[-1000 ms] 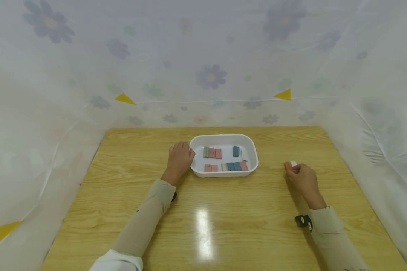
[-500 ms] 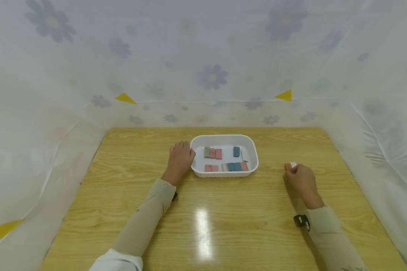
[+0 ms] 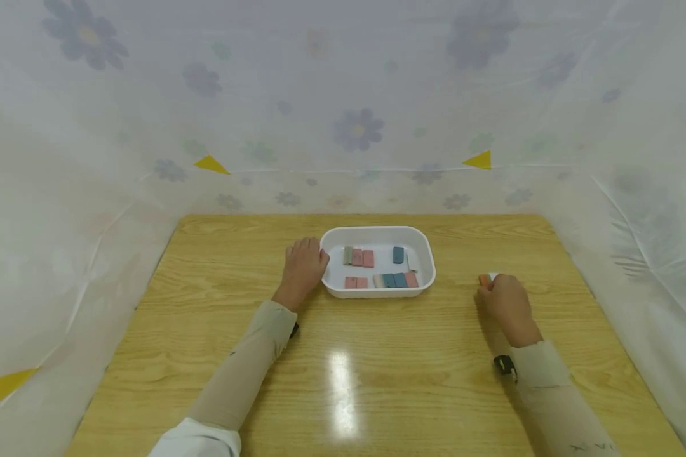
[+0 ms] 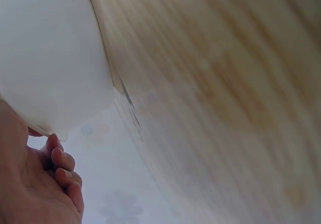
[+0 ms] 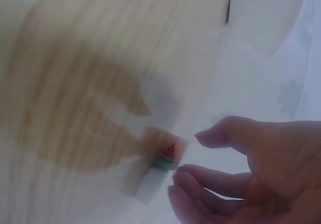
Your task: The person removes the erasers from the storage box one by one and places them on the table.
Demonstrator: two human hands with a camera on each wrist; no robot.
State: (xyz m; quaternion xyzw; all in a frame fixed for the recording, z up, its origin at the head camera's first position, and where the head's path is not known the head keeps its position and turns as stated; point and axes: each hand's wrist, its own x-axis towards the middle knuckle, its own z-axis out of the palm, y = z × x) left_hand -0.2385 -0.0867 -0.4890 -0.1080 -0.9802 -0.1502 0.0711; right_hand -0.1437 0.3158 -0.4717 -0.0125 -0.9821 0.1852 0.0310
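Note:
My left hand [image 3: 304,266] grips the left rim of a white plastic tray [image 3: 429,289]; in the left wrist view its fingers [image 4: 62,159] curl at the tray's edge. On the table right of the tray sits a small eraser-like block [image 5: 168,153], orange with a watermelon picture and a white end. At that block is my right hand [image 3: 509,304], thumb and fingers parted in the right wrist view, fingertips right beside it. In the head view the hand covers part of the block's white end.
Inside the tray lie several pink blocks [image 3: 368,258], blue blocks [image 3: 397,255], a green one [image 3: 347,256] and a thin white piece [image 3: 411,263]. The wooden table [image 3: 411,381] is walled by a flowered plastic sheet [image 3: 354,82] at the back and sides.
My right hand has shifted slightly left and covers more of the block's white end. The left hand, tray and block have stayed in place.

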